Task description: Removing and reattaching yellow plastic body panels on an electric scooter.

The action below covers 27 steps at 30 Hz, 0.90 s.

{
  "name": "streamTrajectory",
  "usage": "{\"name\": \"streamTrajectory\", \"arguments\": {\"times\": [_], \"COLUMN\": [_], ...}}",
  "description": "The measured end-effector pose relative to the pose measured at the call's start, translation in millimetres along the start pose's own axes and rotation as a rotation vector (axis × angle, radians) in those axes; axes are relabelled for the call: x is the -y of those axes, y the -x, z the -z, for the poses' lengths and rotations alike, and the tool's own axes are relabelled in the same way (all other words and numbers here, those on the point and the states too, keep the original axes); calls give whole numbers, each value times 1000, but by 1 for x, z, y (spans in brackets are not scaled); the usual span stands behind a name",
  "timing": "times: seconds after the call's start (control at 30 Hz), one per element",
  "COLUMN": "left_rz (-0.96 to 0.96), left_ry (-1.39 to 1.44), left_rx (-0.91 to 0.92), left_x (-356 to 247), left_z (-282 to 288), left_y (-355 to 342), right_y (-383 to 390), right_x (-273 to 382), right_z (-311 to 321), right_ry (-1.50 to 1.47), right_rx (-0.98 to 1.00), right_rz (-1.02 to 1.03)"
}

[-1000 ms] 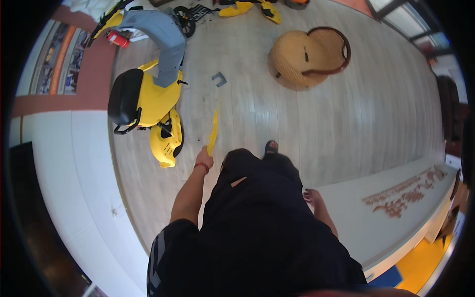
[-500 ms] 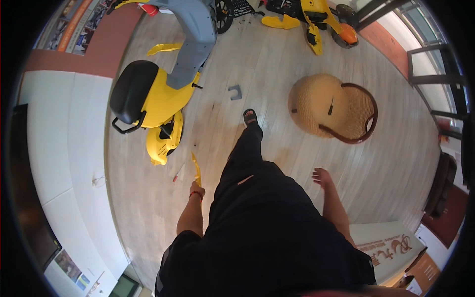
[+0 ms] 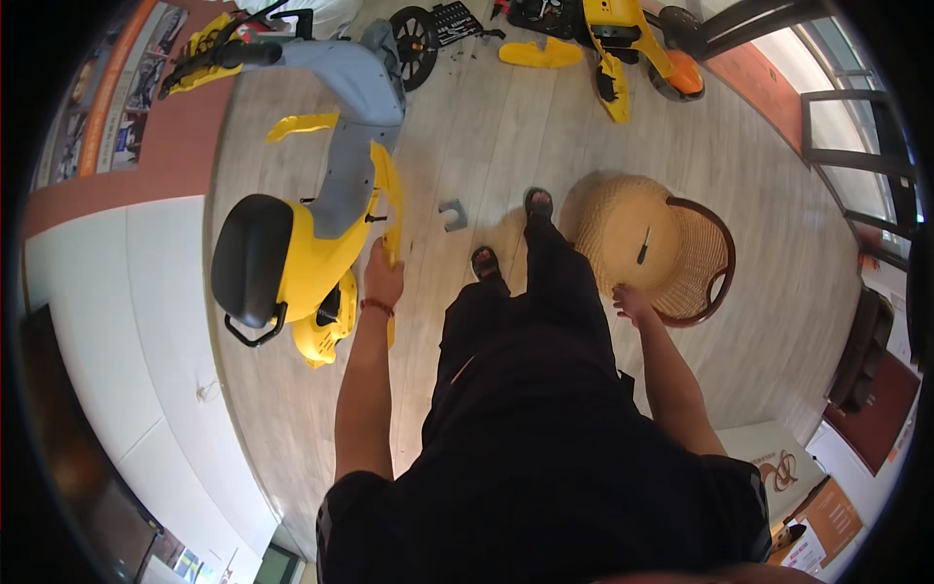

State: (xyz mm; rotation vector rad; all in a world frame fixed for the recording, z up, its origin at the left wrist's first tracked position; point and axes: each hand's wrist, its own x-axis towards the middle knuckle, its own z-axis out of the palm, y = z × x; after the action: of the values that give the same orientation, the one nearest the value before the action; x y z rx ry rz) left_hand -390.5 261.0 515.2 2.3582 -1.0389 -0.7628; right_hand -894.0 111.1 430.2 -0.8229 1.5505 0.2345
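My left hand (image 3: 383,277) is closed around a long, narrow yellow plastic trim panel (image 3: 386,185), whose far end rises beside the scooter. The scooter has a yellow rear body (image 3: 326,243), a black seat (image 3: 253,258) and a grey footboard section (image 3: 352,165). My right hand (image 3: 633,304) hangs at the near edge of a woven wicker chair (image 3: 608,219), with fingers apart and nothing in them. Whether it touches the chair I cannot tell. A screwdriver (image 3: 643,247) with a dark handle lies on the chair's seat.
A grey U-shaped piece (image 3: 452,215) lies on the wooden floor ahead of my feet. Farther off are a black wheel (image 3: 414,49), a tool set (image 3: 454,21), a yellow panel (image 3: 541,53) and more yellow scooter parts (image 3: 613,58). White cabinets (image 3: 126,321) line the left side.
I have stepped forward, and both feet now show. My left hand has carried the yellow trim panel forward and up beside the scooter. My right hand has come to the chair's edge.
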Motion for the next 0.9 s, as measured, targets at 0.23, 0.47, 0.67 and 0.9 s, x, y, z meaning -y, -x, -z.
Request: {"name": "streamTrajectory", "arguments": {"times": [0.23,0.47,0.67,0.9], "left_rz": [159,176,161,110], "left_ry": [-85,-74,-280,-296], "left_rx": [39,267,305,428], "left_x": [-22,-65,-16,16], "left_z": [-26,-114,-152,-243], "left_y": [0,-100,-144,-179], "right_y": [-111,-244,-271,-301], "right_x": [13,-53,-17,-93], "right_z": [38,157,112,140], "right_ry": [167,1036,426,293], "right_rx": [-42,29,-368,-547], "right_rz": [-269,133,-302,-523]}}
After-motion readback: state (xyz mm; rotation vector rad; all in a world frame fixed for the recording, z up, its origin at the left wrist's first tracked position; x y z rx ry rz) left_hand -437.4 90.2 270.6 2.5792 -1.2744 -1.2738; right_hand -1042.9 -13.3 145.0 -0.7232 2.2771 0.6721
